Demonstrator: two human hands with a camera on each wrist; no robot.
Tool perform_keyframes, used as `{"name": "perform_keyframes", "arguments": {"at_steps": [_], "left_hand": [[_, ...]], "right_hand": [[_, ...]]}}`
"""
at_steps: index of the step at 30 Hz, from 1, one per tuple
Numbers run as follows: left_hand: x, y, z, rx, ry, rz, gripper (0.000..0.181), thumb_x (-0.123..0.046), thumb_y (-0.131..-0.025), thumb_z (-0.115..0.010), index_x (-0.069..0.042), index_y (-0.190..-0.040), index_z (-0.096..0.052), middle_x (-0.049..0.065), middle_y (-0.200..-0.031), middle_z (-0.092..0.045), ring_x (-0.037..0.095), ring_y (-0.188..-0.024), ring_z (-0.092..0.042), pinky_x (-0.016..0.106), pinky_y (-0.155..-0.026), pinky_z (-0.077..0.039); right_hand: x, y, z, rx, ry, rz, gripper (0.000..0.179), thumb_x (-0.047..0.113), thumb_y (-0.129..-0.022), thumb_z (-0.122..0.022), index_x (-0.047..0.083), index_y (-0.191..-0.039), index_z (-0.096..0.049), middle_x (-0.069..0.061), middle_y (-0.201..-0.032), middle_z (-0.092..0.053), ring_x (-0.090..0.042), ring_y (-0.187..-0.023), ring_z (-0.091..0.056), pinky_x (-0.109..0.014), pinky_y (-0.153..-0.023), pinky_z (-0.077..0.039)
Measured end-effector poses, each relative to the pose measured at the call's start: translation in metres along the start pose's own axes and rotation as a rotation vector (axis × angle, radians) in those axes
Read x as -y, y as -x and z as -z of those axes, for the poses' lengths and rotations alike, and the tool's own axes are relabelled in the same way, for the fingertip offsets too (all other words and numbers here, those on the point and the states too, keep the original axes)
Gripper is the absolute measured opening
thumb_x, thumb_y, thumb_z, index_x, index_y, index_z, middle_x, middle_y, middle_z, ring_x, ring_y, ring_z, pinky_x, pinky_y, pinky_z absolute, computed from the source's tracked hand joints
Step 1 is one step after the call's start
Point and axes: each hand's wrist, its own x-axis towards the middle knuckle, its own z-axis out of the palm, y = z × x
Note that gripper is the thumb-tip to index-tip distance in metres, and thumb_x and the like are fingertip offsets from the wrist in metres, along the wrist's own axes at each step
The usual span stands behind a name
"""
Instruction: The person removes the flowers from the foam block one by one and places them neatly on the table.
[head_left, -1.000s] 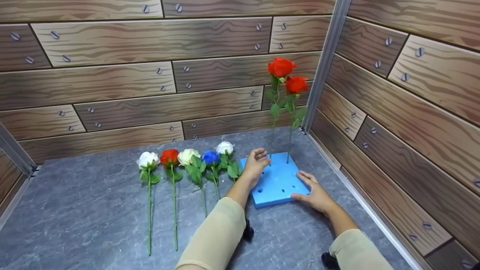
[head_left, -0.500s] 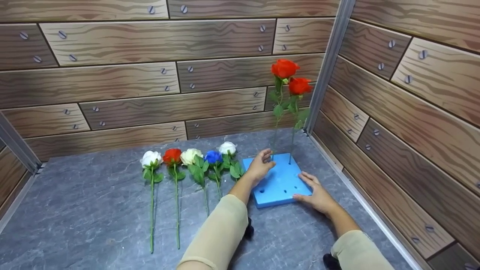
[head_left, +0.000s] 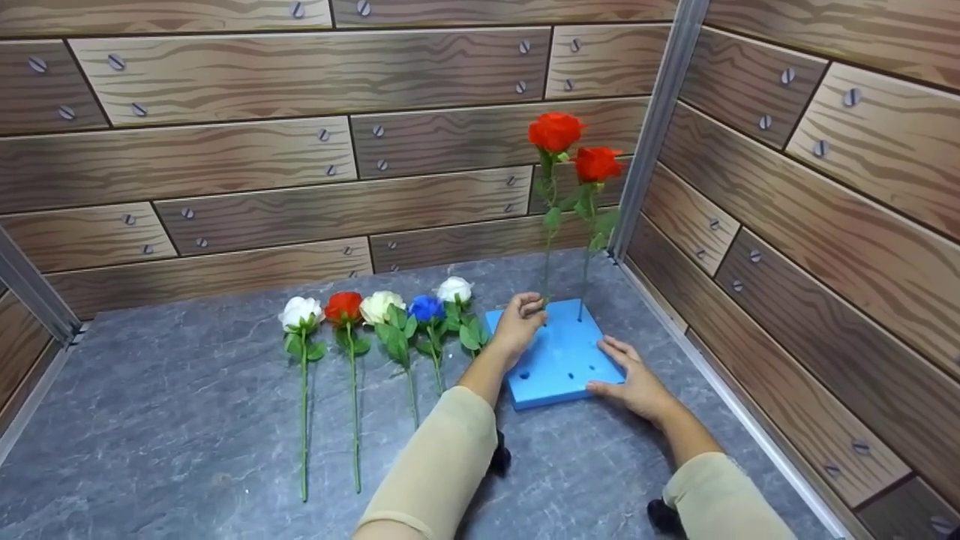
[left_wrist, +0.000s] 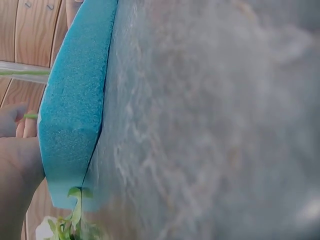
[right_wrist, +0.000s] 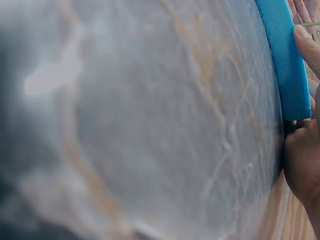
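Observation:
Two red roses stand upright in a blue foam block with several holes in its top. My left hand pinches the lower stem of the left red rose, close above the block; in the left wrist view its green stem shows between thumb and fingers. The other red rose stands in the back right hole, untouched. My right hand holds the block's front right corner, thumb at the front and fingers along the right side. Part of the block's left edge is hidden by my left hand.
Left of the block several roses lie in a row on the grey marbled surface: a white rose, a red rose, a cream rose, a blue rose and another white one. Wood-patterned walls rise behind and at right.
The left red rose's bloom has shifted slightly left, away from the other bloom. Both hands keep nearly the same places on the stem and the block. The head view has shifted a little.

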Motion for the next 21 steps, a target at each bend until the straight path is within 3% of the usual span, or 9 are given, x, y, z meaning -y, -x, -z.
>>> {"name": "perform_keyframes", "arguments": {"at_steps": [8, 17, 21], "left_hand": [[-0.0005, 0.0004, 0.0005, -0.014, 0.005, 0.0, 0.035, -0.025, -0.102, -0.06, -0.022, -0.137, -0.056, 0.002, -0.141, -0.057, 0.021, -0.135, -0.052, 0.038, -0.11, -0.049], [0.002, 0.0003, -0.0019, -0.066, -0.02, -0.003, 0.024, -0.032, -0.096, -0.068, -0.026, -0.12, -0.071, -0.004, -0.119, -0.067, 0.012, -0.109, -0.063, 0.037, -0.093, -0.055], [0.0013, 0.0021, -0.0035, -0.068, -0.049, -0.03, 0.019, -0.031, -0.096, -0.069, -0.027, -0.114, -0.074, -0.005, -0.116, -0.069, 0.01, -0.107, -0.065, 0.035, -0.095, -0.056]], "right_hand": [[0.0005, 0.0003, -0.0002, 0.0, -0.003, -0.011, 0.096, 0.042, -0.082, -0.083, 0.015, -0.159, -0.031, -0.009, -0.168, -0.014, -0.042, -0.156, -0.007, -0.068, -0.123, -0.011], [0.0026, 0.0007, 0.0004, 0.006, -0.013, -0.013, 0.095, 0.038, -0.083, -0.083, 0.012, -0.158, -0.031, -0.012, -0.168, -0.014, -0.044, -0.156, -0.006, -0.069, -0.123, -0.008], [0.0035, -0.0008, 0.0003, 0.017, -0.016, -0.04, 0.096, 0.041, -0.083, -0.082, 0.014, -0.159, -0.03, -0.011, -0.168, -0.012, -0.043, -0.156, -0.005, -0.067, -0.125, -0.008]]}}
